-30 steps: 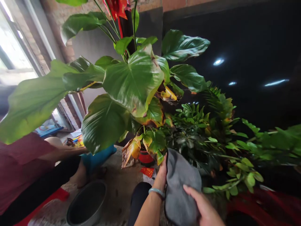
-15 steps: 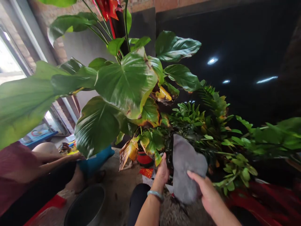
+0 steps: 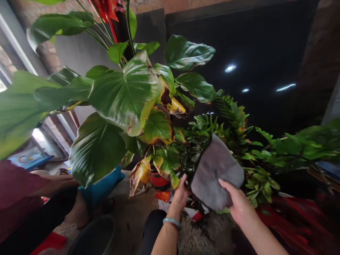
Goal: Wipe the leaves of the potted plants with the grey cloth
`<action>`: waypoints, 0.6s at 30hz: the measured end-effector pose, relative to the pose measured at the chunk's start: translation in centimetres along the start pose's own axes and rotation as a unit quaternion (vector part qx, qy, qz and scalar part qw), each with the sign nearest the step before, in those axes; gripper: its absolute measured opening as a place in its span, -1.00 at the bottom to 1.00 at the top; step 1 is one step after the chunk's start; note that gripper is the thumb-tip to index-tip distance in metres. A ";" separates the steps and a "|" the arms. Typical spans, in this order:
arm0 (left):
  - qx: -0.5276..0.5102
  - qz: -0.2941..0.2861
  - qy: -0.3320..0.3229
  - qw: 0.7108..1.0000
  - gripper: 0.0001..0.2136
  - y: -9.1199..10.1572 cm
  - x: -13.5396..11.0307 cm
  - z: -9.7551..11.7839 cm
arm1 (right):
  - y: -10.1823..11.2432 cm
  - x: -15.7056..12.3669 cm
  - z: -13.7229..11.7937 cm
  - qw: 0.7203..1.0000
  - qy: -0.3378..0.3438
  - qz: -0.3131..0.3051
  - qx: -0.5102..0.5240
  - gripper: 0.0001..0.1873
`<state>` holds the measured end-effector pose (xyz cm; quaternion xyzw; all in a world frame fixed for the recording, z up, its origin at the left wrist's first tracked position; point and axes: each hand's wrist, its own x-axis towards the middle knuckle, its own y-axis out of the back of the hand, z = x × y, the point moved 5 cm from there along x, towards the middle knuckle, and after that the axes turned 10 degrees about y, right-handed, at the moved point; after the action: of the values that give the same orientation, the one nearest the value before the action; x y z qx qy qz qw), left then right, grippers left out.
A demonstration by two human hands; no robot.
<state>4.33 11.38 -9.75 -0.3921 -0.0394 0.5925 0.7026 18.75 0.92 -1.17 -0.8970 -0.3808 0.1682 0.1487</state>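
In my right hand (image 3: 236,202) is a grey cloth (image 3: 216,173), gripped at its lower right edge with the thumb lying on top. The cloth hangs spread out in front of the dark foliage. My left hand (image 3: 180,194), with a pale green bangle (image 3: 172,222) at the wrist, is just left of the cloth and apart from it. Its thumb points up and nothing shows in it; the other fingers are partly hidden. Close by is a green and yellow leaf (image 3: 174,180) with browned edges, part of the large potted plant (image 3: 127,92).
Smaller leafy plants (image 3: 233,117) line the dark panel (image 3: 252,46) behind. A red pot (image 3: 158,180) stands on the floor beside printed paper (image 3: 164,204). At lower left are a dark bucket (image 3: 92,235) and another person's legs and arm (image 3: 50,184). Red material (image 3: 300,219) lies at right.
The cloth has swung upright and spread wider, lifted slightly by my right hand. My left hand stays beside the leaf. The whole view has shifted a little to the right.
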 end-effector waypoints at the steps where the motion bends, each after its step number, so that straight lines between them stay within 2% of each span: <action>1: -0.006 -0.001 0.002 1.000 -0.51 -0.1 0.0 0.1 | 0.9 -0.6 1.3 0.999 -0.030 -0.007 -0.008 -0.65; 4: -0.003 -0.003 0.019 1.000 -0.55 -0.1 -0.4 0.1 | 3.5 -3.5 4.7 0.993 -0.080 -0.050 -0.068 -0.70; 6: 0.005 -0.011 0.020 1.000 -0.64 -0.1 -0.8 0.2 | 4.0 -5.1 4.8 0.989 -0.090 -0.072 -0.093 -0.69; 8: 0.016 -0.019 0.008 1.000 -0.73 -0.2 -1.0 0.3 | 2.9 -5.1 2.7 0.992 -0.068 -0.085 -0.070 -0.62; 10: 0.023 -0.025 0.004 0.999 -0.74 -0.3 -0.9 0.2 | 1.2 -3.3 -0.8 0.997 -0.016 -0.076 -0.012 -0.55; 12: 0.025 -0.030 0.013 0.999 -0.69 -0.3 -0.7 0.0 | 0.3 -0.3 -4.0 0.998 0.042 -0.009 0.046 -0.56; 14: 0.022 -0.030 0.021 0.999 -0.64 -0.2 -0.4 -0.2 | 0.3 2.2 -4.9 0.994 0.044 0.038 0.094 -0.62; 16: 0.016 -0.025 0.016 0.999 -0.63 -0.1 -0.2 -0.2 | 1.4 3.3 -3.1 0.992 -0.014 0.064 0.103 -0.68; 18: 0.008 -0.022 0.010 1.000 -0.64 0.0 -0.1 -0.2 | 3.2 2.3 0.4 0.989 -0.096 0.078 0.082 -0.72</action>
<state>4.43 11.15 -9.86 -0.3918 -0.0362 0.5735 0.7185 22.12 0.57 -3.27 -0.8882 -0.3074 0.2951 0.1715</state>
